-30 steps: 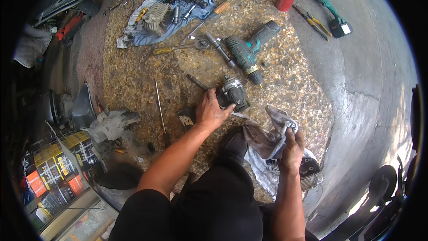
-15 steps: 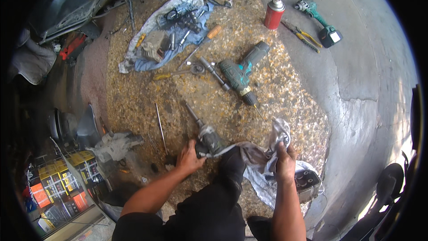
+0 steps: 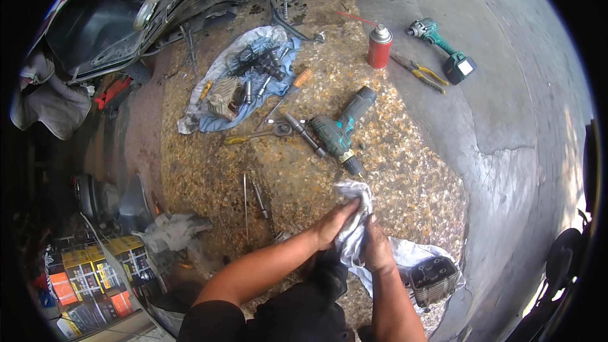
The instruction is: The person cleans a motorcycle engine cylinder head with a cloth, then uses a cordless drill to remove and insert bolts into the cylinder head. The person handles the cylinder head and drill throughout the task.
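Note:
A grey-white rag (image 3: 352,238) is bunched up between my two hands, in front of my knees. My left hand (image 3: 338,223) grips its left side, fingers curled into the cloth. From the right, my right hand (image 3: 377,248) closes on it too; whether anything is wrapped inside is hidden. Beyond the rag's upper end lies a green-and-black cordless drill (image 3: 339,128) with a thin bit. Left of my hands, a metal shaft (image 3: 259,200) lies on the mat, its near end close to my left forearm. A long thin rod (image 3: 246,208) lies beside it.
A finned engine part (image 3: 434,281) sits on a pale cloth (image 3: 410,251) at right. Farther off are a blue cloth (image 3: 215,121) bearing parts, a red spray can (image 3: 380,50), pliers (image 3: 420,75) and a green impact driver (image 3: 443,48). Boxes (image 3: 95,270) stand left.
My left hand has let go of the dark-bodied tool with the shaft and moved right onto the rag. My right hand has brought the rag left. The view has shifted.

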A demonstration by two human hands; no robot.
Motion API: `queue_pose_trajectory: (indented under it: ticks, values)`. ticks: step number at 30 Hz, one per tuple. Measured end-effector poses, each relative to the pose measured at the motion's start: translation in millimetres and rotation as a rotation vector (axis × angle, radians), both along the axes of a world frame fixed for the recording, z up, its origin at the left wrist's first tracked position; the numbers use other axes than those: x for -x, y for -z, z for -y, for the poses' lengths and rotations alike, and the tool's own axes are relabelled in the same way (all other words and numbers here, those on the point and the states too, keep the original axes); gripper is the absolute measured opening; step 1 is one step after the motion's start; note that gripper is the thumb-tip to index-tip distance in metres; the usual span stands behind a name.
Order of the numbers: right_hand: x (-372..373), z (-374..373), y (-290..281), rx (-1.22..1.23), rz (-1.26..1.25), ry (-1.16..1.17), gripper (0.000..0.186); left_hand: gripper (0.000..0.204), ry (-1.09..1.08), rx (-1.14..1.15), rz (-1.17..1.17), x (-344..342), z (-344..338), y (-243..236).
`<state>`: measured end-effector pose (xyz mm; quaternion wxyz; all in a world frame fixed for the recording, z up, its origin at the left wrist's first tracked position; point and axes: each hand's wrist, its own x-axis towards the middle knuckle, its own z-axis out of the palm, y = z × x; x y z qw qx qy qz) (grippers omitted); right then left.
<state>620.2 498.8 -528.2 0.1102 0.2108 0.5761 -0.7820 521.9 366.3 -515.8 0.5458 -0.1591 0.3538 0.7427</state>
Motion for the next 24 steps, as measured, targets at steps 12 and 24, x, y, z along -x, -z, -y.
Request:
queue_pose_trajectory:
  ticks: [12, 24]
  values:
    - [35, -7, -32, 0.244, 0.107, 0.582, 0.045, 0.034, 0.014, 0.804, -0.927, -1, -17, -10]
    - [23, -13, -50, 0.399, -0.137, 0.142, 0.053, 0.024, 0.770, 0.012, -1.118, 12, -22, -57]
